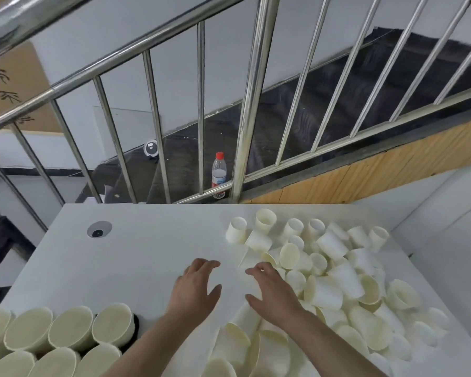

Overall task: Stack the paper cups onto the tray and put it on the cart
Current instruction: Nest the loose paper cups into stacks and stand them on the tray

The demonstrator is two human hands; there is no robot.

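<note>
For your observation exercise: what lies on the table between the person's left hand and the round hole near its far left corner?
Nothing: the head view shows only bare white table between the left hand and the round hole.

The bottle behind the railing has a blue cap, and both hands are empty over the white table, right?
Not quite. In the head view the clear plastic bottle behind the shiny metal railing has a red cap, not blue. The rest holds: the left hand and right hand are both empty, fingers spread over the white table.
</note>
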